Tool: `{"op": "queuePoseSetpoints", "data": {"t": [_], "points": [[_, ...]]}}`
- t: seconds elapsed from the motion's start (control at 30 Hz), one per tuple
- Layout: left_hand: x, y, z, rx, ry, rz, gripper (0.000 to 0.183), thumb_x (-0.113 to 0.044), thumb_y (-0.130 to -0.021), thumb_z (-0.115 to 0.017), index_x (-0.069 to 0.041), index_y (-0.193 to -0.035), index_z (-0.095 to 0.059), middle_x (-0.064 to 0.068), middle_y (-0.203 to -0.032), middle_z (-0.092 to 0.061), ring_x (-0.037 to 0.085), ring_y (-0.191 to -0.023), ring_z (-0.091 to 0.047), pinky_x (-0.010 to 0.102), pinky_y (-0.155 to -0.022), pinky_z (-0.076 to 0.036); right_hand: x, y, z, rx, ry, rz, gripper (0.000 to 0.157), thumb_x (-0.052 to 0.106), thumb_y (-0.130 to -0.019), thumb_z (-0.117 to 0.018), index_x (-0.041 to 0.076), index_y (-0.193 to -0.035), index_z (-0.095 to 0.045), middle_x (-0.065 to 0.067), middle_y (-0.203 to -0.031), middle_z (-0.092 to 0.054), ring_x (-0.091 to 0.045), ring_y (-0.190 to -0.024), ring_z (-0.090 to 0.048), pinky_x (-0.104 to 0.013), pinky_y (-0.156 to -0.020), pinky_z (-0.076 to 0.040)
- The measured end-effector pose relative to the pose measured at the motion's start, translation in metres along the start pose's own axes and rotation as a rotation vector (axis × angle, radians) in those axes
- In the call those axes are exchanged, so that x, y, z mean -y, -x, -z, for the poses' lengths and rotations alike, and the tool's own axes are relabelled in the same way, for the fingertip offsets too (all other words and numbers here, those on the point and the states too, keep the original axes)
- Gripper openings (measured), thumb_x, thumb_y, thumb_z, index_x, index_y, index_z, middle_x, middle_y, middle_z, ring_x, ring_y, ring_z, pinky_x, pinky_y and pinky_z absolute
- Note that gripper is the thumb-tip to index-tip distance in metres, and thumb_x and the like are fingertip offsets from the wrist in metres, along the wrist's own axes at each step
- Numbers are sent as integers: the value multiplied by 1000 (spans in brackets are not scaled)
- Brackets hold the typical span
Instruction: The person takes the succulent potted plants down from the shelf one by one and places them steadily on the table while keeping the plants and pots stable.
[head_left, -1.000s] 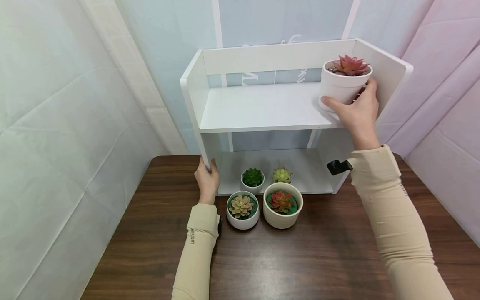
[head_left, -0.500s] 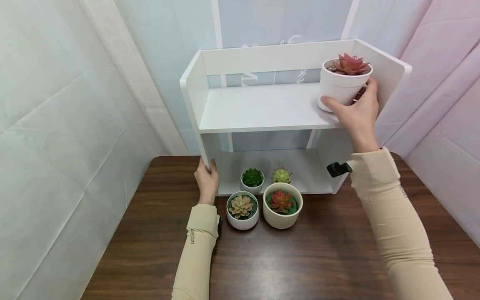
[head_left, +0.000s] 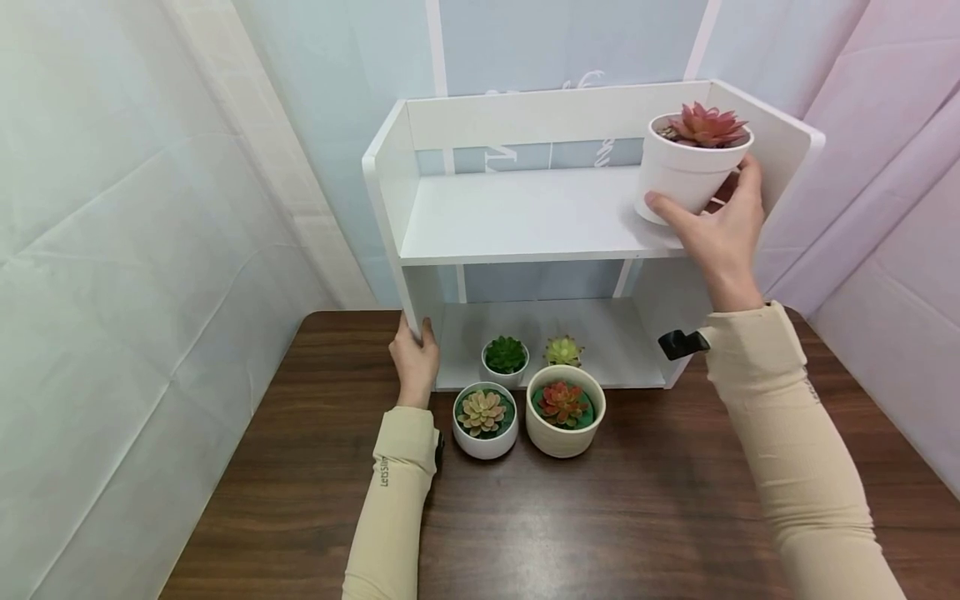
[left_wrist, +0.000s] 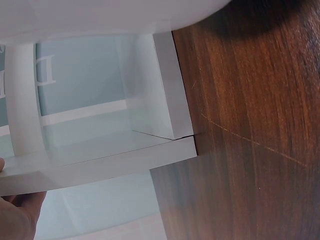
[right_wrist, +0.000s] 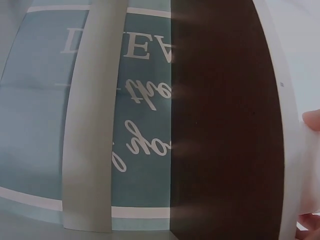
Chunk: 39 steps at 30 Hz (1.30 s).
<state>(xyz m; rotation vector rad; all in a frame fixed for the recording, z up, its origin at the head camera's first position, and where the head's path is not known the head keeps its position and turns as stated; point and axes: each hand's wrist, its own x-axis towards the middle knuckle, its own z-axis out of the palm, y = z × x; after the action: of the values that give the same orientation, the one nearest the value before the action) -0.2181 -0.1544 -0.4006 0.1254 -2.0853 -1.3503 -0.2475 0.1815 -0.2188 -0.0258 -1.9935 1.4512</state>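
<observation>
My right hand (head_left: 720,229) holds a white pot with a reddish-pink succulent (head_left: 690,171) at the right end of the upper board of a white shelf unit (head_left: 517,212). The thumb lies on the pot's near side, while the other fingers are mostly hidden behind it. The pot leans a little to the right; whether its base touches the board I cannot tell. Lower down, my left hand (head_left: 415,362) grips the front edge of the unit's left side panel, thumb on the inner face. In the left wrist view, part of that hand (left_wrist: 17,215) shows at the panel.
A dark green succulent (head_left: 506,356) and a yellow-green one (head_left: 563,351) stand at the lower board's front. Before them on the brown wooden table (head_left: 517,533) are a pale succulent in a white bowl (head_left: 486,446) and a red one in a cream pot (head_left: 562,442).
The rim of the white pot has shifted slightly to the right, and the pot leans more. My right hand and forearm moved a little right with it. My left hand stays put.
</observation>
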Motion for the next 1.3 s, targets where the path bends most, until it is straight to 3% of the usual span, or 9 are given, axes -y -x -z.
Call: {"op": "queuePoseSetpoints", "data": {"t": [0.33, 0.63, 1.03, 1.3], "points": [[0, -1, 1, -2, 9, -6, 34, -8, -97, -54, -1, -130, -55, 25, -120, -63, 40, -106, -64, 54, -83, -52, 7, 8, 6, 22, -40, 36, 82, 15, -65, -84, 22, -135, -43, 8, -114, -52, -4, -95, -50, -19, -80, -40], [3, -2, 2, -11, 6, -9, 34, -9, -96, -54, -1, -130, -55, 25, -118, -64, 40, -104, -64, 54, -83, -52, 20, 29, 15, 40, -56, 54, 82, 11, -66, -83, 20, -135, -42, 8, -117, -52, -5, -101, -49, -20, -82, -38], [3, -1, 2, -15, 3, 1, 34, -9, -96, -55, -1, -129, -55, 27, -117, -64, 41, -104, -64, 55, -83, -52, 17, 50, 29, 70, -94, 126, 86, 5, -65, -84, 20, -137, -40, 4, -125, -51, -10, -108, -49, -22, -83, -41], [2, -1, 3, -7, 14, 17, 34, -9, -96, -55, -1, -129, -54, 27, -120, -63, 41, -107, -63, 55, -85, -51, 31, 73, 36, 104, -144, 187, 87, -4, -64, -80, 16, -139, -40, 0, -128, -52, -13, -108, -50, -20, -83, -43]]}}
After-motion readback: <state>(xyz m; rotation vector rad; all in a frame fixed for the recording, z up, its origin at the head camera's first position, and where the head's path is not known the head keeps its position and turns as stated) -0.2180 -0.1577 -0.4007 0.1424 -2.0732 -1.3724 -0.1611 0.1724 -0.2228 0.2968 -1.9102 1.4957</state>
